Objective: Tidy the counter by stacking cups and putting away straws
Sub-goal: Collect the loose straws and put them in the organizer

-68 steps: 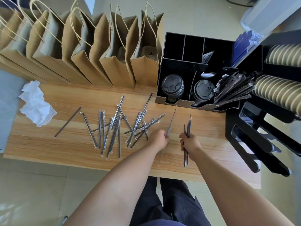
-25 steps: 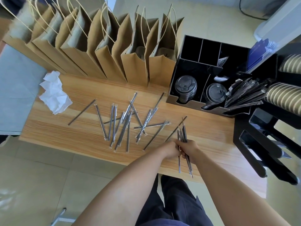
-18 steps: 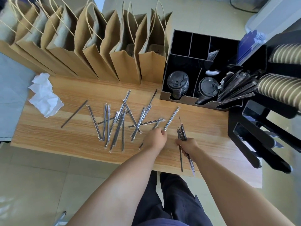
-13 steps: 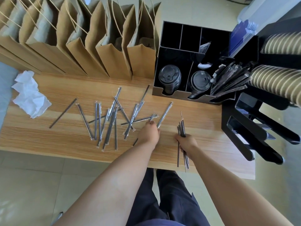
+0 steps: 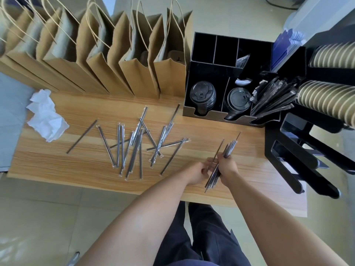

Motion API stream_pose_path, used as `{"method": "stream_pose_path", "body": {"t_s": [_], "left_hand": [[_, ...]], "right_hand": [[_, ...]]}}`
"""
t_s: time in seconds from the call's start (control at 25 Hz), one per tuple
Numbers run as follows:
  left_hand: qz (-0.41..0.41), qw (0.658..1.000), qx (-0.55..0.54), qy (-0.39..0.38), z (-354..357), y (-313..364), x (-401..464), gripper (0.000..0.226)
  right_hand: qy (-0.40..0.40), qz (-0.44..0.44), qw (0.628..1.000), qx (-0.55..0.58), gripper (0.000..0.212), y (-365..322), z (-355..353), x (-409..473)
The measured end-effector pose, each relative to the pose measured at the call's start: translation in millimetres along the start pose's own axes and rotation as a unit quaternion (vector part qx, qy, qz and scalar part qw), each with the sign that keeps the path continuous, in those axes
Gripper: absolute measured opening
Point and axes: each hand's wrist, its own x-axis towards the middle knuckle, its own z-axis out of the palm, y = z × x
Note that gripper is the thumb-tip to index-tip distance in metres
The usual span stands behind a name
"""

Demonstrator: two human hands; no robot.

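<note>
A bundle of wrapped straws (image 5: 221, 166) sits right of centre in the frame, slanting from lower left to upper right above the wooden counter (image 5: 192, 191). The right hand (image 5: 227, 167) has its fingers curled round the middle of this bundle. The left hand (image 5: 198, 172), touching it on the left, pinches one straw with curled fingers against the bundle. Left of the hands, near the middle of the frame, the loose straws (image 5: 138, 144) lie scattered and crossed on the counter. A crumpled white tissue (image 5: 47, 117) lies at the counter's left end. Brown paper bags (image 5: 115, 60) stand in a row along the top. At upper right a black organizer (image 5: 203, 112) holds black cup lids (image 5: 202, 94) and more wrapped straws (image 5: 272, 100), with stacked paper cups (image 5: 330, 101) lying sideways at the far right.
</note>
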Motion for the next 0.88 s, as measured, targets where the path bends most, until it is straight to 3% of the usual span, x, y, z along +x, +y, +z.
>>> {"method": "stream_pose_path", "body": {"t_s": [0.24, 0.28, 0.4, 0.48, 0.56, 0.72, 0.88], "left_hand": [[-0.014, 0.999, -0.046, 0.02, -16, -3, -15, 0.022], [-0.02, 0.997, -0.053, 0.042, -20, -6, -17, 0.024], [-0.073, 0.977, 0.027, 0.201, -37, -27, -9, 0.022], [-0.137, 0.955, 0.078, 0.253, -49, -42, 0, 0.048], [-0.162, 0.948, 0.126, 0.241, -54, -48, 7, 0.056], [-0.161, 0.941, 0.18, 0.236, -55, -41, 15, 0.034], [-0.154, 0.948, 0.201, 0.194, -62, -33, 20, 0.031]], "right_hand": [[0.0, 0.01, 0.999, 0.052, 0.026, -16, 25, -15], [0.008, 0.006, 0.998, 0.059, 0.03, -18, 28, -16], [0.024, -0.018, 0.999, 0.045, 0.036, -22, 33, -17], [0.031, -0.032, 0.998, 0.046, 0.045, -20, 30, -12], [0.044, -0.03, 0.998, 0.044, 0.052, -17, 22, -7], [0.042, -0.006, 0.998, 0.04, 0.049, -12, 7, -6], [0.032, 0.014, 0.999, 0.026, 0.037, -10, 3, -5]]}}
